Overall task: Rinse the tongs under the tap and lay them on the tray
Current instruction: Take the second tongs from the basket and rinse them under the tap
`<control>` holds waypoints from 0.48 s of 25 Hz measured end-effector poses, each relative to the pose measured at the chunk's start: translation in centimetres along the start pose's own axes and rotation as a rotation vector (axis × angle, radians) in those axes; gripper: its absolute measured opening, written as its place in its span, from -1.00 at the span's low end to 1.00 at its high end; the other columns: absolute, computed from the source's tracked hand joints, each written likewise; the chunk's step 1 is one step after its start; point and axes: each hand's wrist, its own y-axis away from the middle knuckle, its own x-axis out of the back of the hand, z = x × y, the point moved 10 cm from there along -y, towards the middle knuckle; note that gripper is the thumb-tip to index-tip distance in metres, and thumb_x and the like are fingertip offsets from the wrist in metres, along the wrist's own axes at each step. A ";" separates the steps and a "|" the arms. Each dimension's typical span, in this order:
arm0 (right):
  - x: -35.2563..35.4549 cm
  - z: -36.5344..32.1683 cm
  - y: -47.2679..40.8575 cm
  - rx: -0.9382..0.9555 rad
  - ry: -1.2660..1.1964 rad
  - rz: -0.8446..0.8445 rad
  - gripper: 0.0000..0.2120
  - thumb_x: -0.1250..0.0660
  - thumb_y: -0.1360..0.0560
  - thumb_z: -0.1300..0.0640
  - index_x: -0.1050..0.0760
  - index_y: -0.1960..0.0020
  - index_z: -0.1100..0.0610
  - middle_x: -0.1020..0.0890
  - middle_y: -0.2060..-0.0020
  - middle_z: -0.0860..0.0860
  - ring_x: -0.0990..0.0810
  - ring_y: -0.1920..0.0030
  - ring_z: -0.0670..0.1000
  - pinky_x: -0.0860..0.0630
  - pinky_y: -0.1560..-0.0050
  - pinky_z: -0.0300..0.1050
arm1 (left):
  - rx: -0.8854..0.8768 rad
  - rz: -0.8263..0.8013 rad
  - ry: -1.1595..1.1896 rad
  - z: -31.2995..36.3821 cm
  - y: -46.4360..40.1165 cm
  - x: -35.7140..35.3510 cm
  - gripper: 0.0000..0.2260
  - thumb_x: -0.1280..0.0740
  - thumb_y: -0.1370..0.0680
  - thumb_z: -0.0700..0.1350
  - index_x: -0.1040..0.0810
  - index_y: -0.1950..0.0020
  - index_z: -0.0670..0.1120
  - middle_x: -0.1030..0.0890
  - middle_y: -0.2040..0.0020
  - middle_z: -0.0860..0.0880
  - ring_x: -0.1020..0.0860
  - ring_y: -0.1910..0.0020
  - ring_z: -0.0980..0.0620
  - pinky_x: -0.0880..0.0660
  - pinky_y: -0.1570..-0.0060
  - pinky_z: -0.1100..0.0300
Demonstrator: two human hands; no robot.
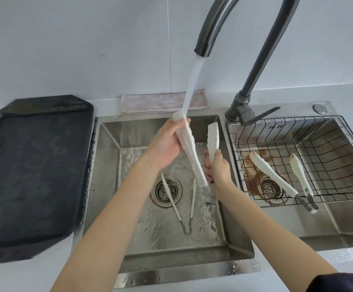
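White tongs [189, 148] are held tips-up over the left sink basin [108, 165], spread apart. My left hand [167, 146] grips one arm near its tip, right where the tap's [205, 45] running water lands. My right hand [218, 167] holds the other arm lower down. A black tray [34, 165] lies on the counter left of the sink, wet and bare.
A thin pair of tongs [179, 205] lies on the basin floor by the drain. Another white pair [276, 178] rests in the wire basket [329, 144] over the right basin, which has brown stains. A folded cloth [150, 102] sits behind the sink.
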 end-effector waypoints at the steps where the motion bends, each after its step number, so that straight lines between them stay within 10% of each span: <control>1: 0.1 -0.6 0.1 0.041 -0.029 0.011 -0.65 0.04 -0.62 -0.02 -0.44 -0.09 0.14 -0.27 0.46 -0.05 -0.17 0.64 -0.16 -0.12 0.61 -0.31 | 0.005 0.028 0.012 0.0 0.0 0.4 -0.95 -0.21 -0.55 -0.12 -0.43 0.06 -0.09 -0.40 0.22 0.00 -0.38 0.31 0.10 -0.51 0.33 0.28; 12: -0.6 0.1 2.0 0.163 0.249 0.045 -0.75 0.06 -0.64 0.02 -0.32 -0.05 0.14 -0.35 0.34 -0.05 -0.32 0.39 -0.09 -0.32 0.32 -0.25 | -0.004 0.317 -0.298 -4.4 2.8 7.3 -0.79 -0.17 -0.59 -0.10 -0.44 -0.20 -0.06 -0.52 -0.06 0.01 -0.50 0.00 0.06 -0.46 -0.09 0.10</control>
